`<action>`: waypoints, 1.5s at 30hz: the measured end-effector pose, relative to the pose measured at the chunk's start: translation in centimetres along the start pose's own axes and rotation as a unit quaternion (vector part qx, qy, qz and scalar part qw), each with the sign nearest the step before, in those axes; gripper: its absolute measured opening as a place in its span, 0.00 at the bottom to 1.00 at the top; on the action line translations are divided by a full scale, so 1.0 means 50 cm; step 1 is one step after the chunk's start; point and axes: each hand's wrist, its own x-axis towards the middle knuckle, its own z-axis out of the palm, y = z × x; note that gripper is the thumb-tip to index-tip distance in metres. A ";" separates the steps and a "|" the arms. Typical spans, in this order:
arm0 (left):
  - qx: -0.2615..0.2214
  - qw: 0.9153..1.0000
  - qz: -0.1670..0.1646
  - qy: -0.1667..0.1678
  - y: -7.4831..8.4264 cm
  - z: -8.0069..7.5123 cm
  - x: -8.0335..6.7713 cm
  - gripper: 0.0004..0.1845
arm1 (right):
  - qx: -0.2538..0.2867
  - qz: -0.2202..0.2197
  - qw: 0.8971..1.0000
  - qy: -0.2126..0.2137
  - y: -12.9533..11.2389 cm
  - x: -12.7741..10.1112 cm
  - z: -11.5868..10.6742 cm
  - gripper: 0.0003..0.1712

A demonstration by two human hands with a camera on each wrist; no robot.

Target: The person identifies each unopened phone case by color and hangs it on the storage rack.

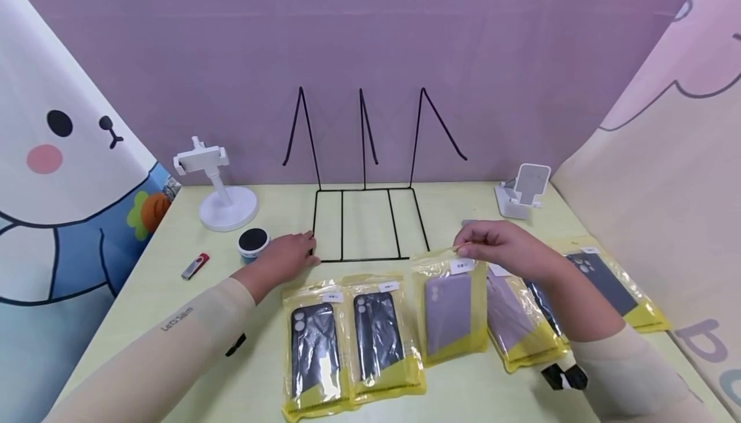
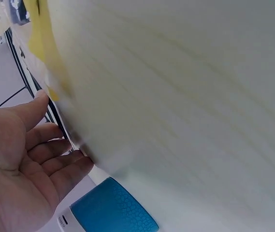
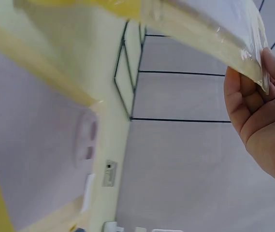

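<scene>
Pouch [image 1: 450, 301] with purple case pinched by right hand [image 1: 505, 247]; left hand [image 1: 287, 256] flat, fingers straight, on wire rack [image 1: 370, 217].

Yellow-edged clear bags [image 1: 450, 304]; black wire rack [image 1: 370, 224]; purple wall [image 1: 370, 24].

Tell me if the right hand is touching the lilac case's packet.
Touching. The head view shows the right hand pinching the top edge of the lilac case's packet, lifting it.

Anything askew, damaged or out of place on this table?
Nothing damaged or spilled. The packaged phone cases lie in a loose, uneven row; the purple one is lifted at its top edge, pinched by the right hand. The left hand rests by the wire rack.
</scene>
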 end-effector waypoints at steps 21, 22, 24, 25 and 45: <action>-0.004 1.000 -0.020 -0.010 0.000 -0.007 -0.010 0.22 | -0.088 -0.125 0.973 0.173 -0.085 0.005 -0.072 0.07; -0.003 1.000 -0.020 -0.012 -0.001 -0.007 -0.010 0.22 | -0.082 -0.127 0.973 0.177 -0.088 0.008 -0.075 0.07; -0.002 1.000 -0.020 -0.013 -0.002 -0.004 -0.010 0.21 | -0.072 -0.123 0.973 0.183 -0.095 0.012 -0.082 0.06; -0.002 1.000 -0.020 -0.013 -0.002 -0.003 -0.010 0.20 | -0.067 -0.122 0.973 0.185 -0.099 0.014 -0.084 0.06; -0.005 1.000 -0.019 -0.014 0.009 -0.001 -0.005 0.21 | 0.066 -0.144 0.964 0.213 -0.107 0.066 -0.127 0.06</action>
